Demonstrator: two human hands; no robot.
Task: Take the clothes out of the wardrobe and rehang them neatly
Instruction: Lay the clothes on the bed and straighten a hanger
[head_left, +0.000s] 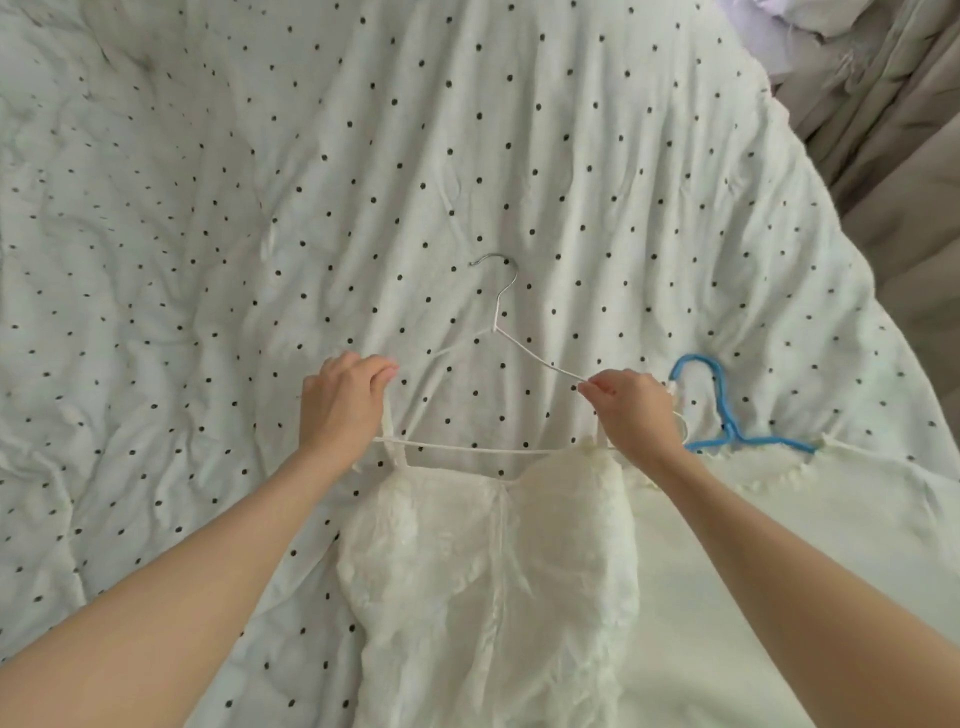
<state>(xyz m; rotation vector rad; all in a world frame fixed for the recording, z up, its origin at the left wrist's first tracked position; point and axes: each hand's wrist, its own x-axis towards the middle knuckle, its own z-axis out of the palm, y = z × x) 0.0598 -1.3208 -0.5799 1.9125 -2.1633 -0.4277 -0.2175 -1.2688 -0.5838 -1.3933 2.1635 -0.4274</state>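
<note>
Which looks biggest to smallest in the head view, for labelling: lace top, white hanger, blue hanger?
1. lace top, largest, though nearest the camera.
2. white hanger.
3. blue hanger, smallest; a second garment partly hides it, so its full size is unsure.

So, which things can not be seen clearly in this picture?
- Head view: the cream lace camisole has its hem cut off by the bottom edge.
- The thin white wire hanger has both ends hidden by the left hand and right hand.
- The blue plastic hanger is partly under a second cream garment.
</note>
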